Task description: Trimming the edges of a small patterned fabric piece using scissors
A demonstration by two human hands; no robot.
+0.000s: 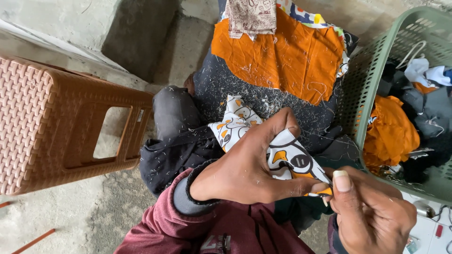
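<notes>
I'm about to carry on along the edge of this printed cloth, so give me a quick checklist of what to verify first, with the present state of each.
1. Left hand grips the printed cloth: ok, fingers closed over it.
2. Right hand pinches the cloth's corner: ok, thumb and finger meet at its tip.
3. A tool in the right hand: cannot tell, nothing clearly shows.
4. Cloth free of the orange fabric: ok, they lie apart.
5. Green basket close by on the right: ok, holding dark and orange pieces.
6. Lap free of thread scraps: not ok, the dark cloth is covered with them.
</notes>
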